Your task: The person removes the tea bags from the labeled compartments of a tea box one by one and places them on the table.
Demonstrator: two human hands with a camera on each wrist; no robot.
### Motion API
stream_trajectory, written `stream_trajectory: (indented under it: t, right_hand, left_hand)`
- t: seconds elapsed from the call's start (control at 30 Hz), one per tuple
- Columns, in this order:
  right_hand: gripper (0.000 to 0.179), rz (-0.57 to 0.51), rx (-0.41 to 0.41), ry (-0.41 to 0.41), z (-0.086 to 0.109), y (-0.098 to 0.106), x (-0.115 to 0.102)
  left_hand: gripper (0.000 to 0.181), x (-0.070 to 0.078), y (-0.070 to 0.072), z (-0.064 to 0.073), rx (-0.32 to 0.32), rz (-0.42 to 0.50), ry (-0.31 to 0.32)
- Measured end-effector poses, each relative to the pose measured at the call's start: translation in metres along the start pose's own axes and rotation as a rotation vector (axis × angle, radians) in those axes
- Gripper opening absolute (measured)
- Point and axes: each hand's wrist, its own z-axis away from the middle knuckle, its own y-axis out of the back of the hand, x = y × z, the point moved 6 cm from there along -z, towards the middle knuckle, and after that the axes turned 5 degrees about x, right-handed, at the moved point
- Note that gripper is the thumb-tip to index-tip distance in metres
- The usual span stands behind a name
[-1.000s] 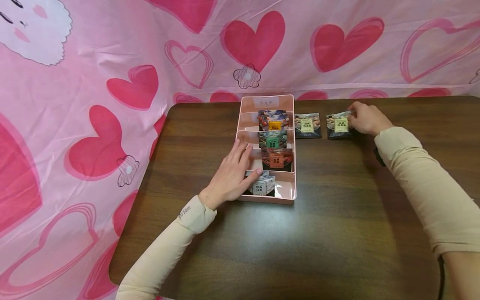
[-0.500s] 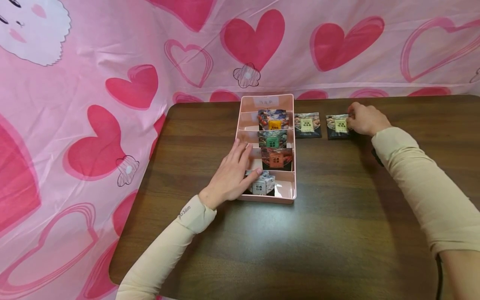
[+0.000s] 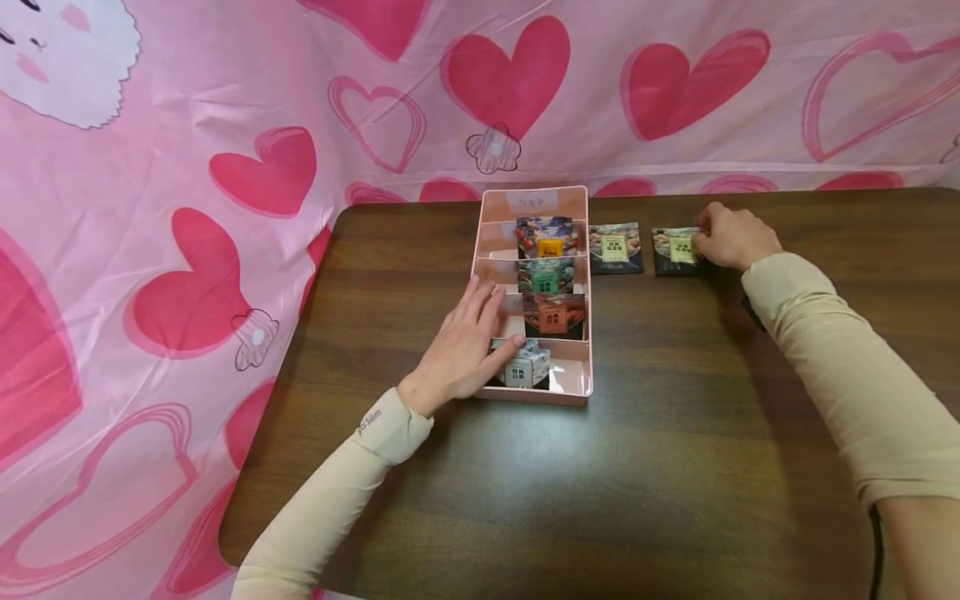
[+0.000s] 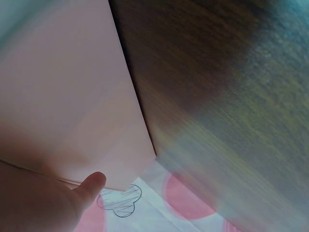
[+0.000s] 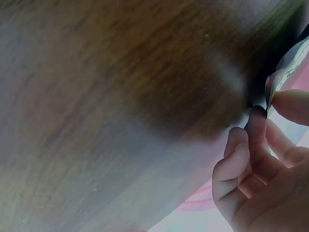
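Observation:
In the head view my left hand [image 3: 465, 346] rests with extended fingers along the left rim of a pink divided tray [image 3: 534, 398]. The left wrist view shows its thumb by the tray's wall [image 4: 72, 87]. At the back of the table, my right hand [image 3: 738, 237] pinches the right edge of a dark tea sachet [image 3: 677, 250] with a pale green label. Thumb and fingertips meet at the sachet's edge [image 5: 270, 92] in the right wrist view. A matching sachet [image 3: 615, 248] lies between it and the tray.
The tray's compartments hold sachets: a yellow-labelled one [image 3: 546, 239], a green one [image 3: 546, 279], a red one [image 3: 553, 317] and a white one [image 3: 522, 367]. The rearmost compartment carries a paper label [image 3: 532, 201]. A pink heart-print cloth [image 3: 300, 75] hangs behind and left of the wooden table [image 3: 570, 500].
My right hand has shifted slightly left over the sachet's right edge, and the sachet lies flatter than a second ago. My left hand and the tray have stayed in place.

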Motion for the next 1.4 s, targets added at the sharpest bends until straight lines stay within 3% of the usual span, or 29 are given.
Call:
stream_trajectory:
  t: [0.37,1.13,1.4]
  right_hand:
    - [0.05,0.001,0.037,-0.03,0.002,0.006,0.008]
    - [0.045,-0.005,0.091,-0.03,0.002,0.01,0.004]
    - [0.043,-0.007,0.12,0.023,0.0,0.014,-0.012]
  left_hand:
    - [0.082,0.001,0.0,0.0,0.003,-0.006,-0.001]
    - [0.08,0.0,-0.001,0.0,0.008,-0.01,0.006]
    - [0.081,0.0,0.0,0.001,0.011,-0.009,0.005]
